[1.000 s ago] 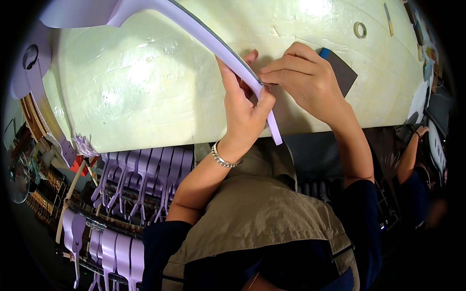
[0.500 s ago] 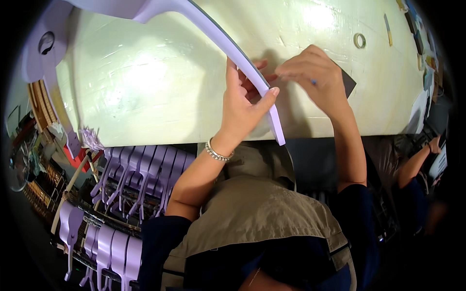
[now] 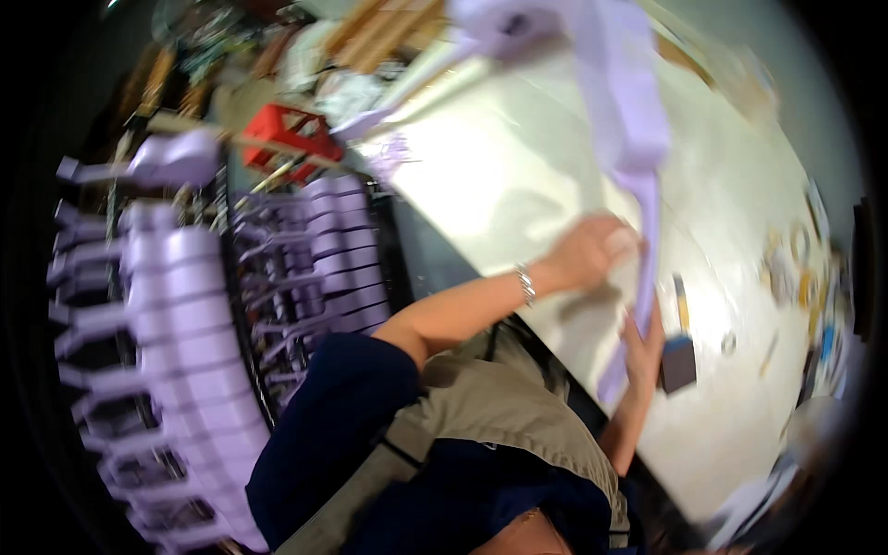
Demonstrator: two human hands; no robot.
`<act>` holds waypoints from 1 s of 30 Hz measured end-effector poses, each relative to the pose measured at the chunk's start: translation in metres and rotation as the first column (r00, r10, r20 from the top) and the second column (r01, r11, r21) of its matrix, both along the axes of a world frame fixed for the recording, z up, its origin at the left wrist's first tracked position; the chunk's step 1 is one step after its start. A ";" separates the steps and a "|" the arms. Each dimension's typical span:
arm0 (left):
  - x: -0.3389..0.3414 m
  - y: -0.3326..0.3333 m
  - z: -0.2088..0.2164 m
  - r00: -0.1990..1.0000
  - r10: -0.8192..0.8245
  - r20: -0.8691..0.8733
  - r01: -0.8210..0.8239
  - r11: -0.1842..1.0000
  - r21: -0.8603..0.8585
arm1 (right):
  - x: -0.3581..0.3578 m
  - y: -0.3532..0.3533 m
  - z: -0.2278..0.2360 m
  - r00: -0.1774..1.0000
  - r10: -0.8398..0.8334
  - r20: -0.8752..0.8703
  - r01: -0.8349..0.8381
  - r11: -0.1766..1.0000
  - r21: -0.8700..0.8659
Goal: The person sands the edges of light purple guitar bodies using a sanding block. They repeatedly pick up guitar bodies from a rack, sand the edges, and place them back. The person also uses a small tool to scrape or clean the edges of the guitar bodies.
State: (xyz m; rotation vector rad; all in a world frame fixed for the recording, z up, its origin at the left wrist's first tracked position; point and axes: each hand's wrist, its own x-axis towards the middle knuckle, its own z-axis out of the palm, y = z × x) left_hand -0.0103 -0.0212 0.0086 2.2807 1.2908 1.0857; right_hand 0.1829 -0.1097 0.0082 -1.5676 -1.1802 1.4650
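A lilac guitar-shaped instrument with a long thin neck stands out over the pale worktable, its body away from me and blurred. Around the lower part of its neck my right hand is closed, near the headstock end. My left hand is beside the neck higher up, with fingers curled in; what they hold, if anything, is hidden by blur. A second lilac instrument lies at the table's far side. Close to my right hand is a dark block.
Racks of lilac instruments fill the left side, with another row nearer the table. A red crate and lilac strips are by the table's far-left corner. A yellow-handled tool and tape roll lie right.
My view has swung left, bringing the racks into fuller sight. My right hand has taken hold of the neck; my left hand, which held it before, is now curled beside it higher up.
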 end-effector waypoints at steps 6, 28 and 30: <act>-0.023 -0.040 0.056 0.913 -0.092 -0.397 0.293 0.825 0.483 | 0.029 -0.039 0.079 0.858 0.204 -0.472 -0.373 0.878 -0.300; -0.593 -0.091 0.357 0.368 0.749 0.551 -0.929 0.311 0.199 | -0.229 0.060 0.053 0.361 -0.154 -0.920 -0.400 0.866 -0.302; -0.655 -0.115 0.379 0.316 0.776 0.545 -0.945 0.208 0.252 | -0.252 0.064 0.050 0.382 -0.200 -0.902 -0.367 0.863 -0.347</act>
